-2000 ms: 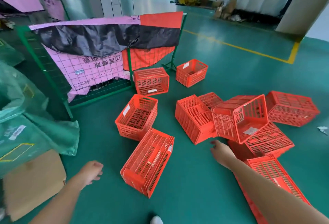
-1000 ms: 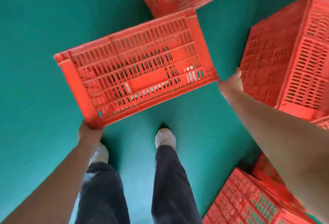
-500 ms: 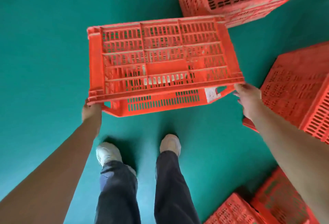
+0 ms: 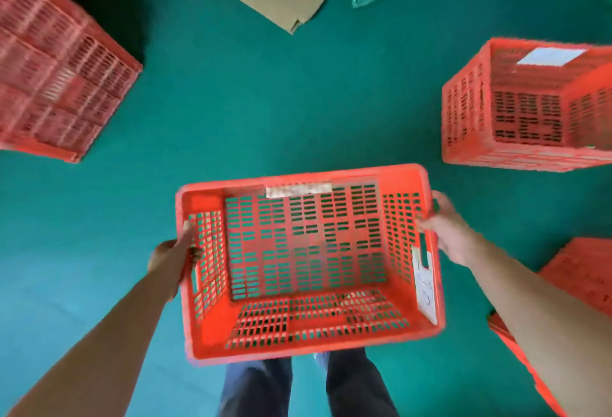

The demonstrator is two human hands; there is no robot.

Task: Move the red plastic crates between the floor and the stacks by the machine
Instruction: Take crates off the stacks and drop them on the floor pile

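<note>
One red crate [image 4: 308, 261] is in hand: upright, empty, held clear of the green floor [image 4: 265, 102] in front of the person's legs. The left grip [image 4: 172, 257] clasps its left end wall, and the right grip [image 4: 445, 231] curls over the right rim. No stack or machine is in view, so delivery is judged outstanding. Around it lie a left crate [image 4: 63, 85], a right crate [image 4: 526, 108] and a lower-right crate [image 4: 583, 271]. Most of the work appears to remain.

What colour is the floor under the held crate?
Green; the floor shows best in the head view, around the crate.
</note>
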